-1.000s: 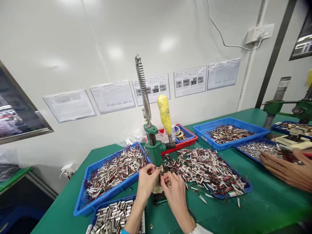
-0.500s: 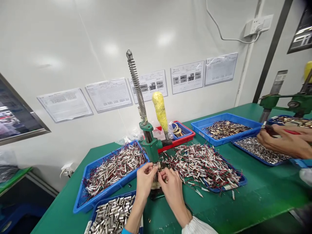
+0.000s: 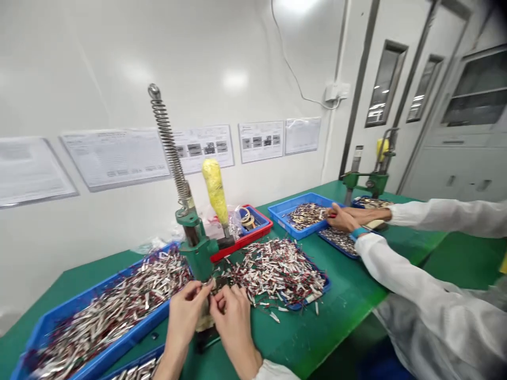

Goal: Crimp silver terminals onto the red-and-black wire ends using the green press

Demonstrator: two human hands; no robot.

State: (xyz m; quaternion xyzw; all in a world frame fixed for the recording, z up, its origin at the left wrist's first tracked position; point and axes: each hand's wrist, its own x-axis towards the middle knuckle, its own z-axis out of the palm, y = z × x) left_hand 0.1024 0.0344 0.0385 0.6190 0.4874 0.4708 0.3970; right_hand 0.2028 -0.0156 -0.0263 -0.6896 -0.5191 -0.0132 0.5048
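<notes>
My left hand (image 3: 185,310) and my right hand (image 3: 233,317) meet at the base of a green hand press (image 3: 197,248), pinching a small metal part (image 3: 208,283) between the fingertips. The press has a tall spring (image 3: 168,142) and a yellow-wrapped lever handle (image 3: 214,189). A blue tray of wired metal sleeves (image 3: 111,301) lies to my left. Another heaped blue tray of wired parts (image 3: 279,270) lies to my right.
A co-worker in white sleeves (image 3: 400,264) reaches across the green table (image 3: 348,306) to blue trays (image 3: 304,214) at the right, beside a second green press (image 3: 374,177). A red tray (image 3: 247,227) stands behind my press. Papers hang on the wall.
My view has swung to the right, bringing the co-worker's arms and the doors into sight. My hands stay together at the press base, still holding the small part.
</notes>
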